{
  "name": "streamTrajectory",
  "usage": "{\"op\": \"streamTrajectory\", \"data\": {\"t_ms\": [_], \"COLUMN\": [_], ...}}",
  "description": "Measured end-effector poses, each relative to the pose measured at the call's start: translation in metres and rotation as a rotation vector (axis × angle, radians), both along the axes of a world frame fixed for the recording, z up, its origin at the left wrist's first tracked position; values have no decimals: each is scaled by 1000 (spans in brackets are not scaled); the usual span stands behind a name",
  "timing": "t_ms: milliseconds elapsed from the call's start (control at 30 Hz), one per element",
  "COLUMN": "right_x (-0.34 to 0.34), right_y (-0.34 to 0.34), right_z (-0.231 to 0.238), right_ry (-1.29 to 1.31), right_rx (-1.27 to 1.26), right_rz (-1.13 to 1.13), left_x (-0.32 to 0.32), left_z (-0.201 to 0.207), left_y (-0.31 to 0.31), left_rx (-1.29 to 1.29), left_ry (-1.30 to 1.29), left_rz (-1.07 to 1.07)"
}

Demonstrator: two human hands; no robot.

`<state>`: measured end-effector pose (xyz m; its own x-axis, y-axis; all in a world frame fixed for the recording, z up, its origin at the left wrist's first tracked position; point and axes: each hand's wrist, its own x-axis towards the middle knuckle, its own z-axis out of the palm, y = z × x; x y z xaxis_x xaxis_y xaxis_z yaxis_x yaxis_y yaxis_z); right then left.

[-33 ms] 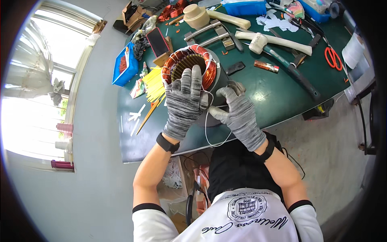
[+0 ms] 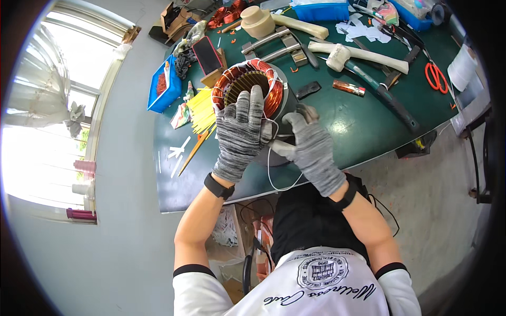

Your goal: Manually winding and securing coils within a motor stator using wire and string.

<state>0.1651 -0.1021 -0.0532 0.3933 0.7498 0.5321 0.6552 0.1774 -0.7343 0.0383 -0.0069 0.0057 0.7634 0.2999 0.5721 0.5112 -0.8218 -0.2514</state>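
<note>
A motor stator point(image 2: 288, 100) in a dark grey housing stands near the table's front edge, its copper winding point(image 2: 273, 100) bound with white cord. My left hand point(image 2: 238, 131), in a grey knit glove, grips the near rim, with its fingers reaching over the winding into the bore. Beside its thumb, a white cord point(image 2: 270, 167) comes off the winding and hangs in a loop past the table edge. At the housing's right side is my gloved right hand point(image 2: 311, 145), fingers curled and thumb pointing left. The cord runs behind this hand and seems held in it; the fingertips are partly hidden.
Yellow strips point(image 2: 201, 110) and a phone point(image 2: 206, 55) on a wooden stand lie left of the stator. Behind are a pale mallet point(image 2: 258, 22) and a metal clamp-like fixture point(image 2: 279, 46). A green-handled hammer point(image 2: 387, 95) and red scissors point(image 2: 435, 77) lie right; a blue bin point(image 2: 164, 87) sits left.
My right hand has shifted very slightly to the left, its thumb closer to the left hand. The left hand and the stator stay in place.
</note>
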Motion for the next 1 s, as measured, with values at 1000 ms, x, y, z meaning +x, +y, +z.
{"op": "streamTrajectory", "data": {"t_ms": [1000], "right_x": [-24], "right_y": [-14], "right_z": [24], "right_ry": [1736], "right_rx": [116], "right_rz": [1158], "left_x": [-21], "left_z": [-21], "left_y": [-1], "left_rx": [41], "left_ry": [-423], "left_rz": [-204]}}
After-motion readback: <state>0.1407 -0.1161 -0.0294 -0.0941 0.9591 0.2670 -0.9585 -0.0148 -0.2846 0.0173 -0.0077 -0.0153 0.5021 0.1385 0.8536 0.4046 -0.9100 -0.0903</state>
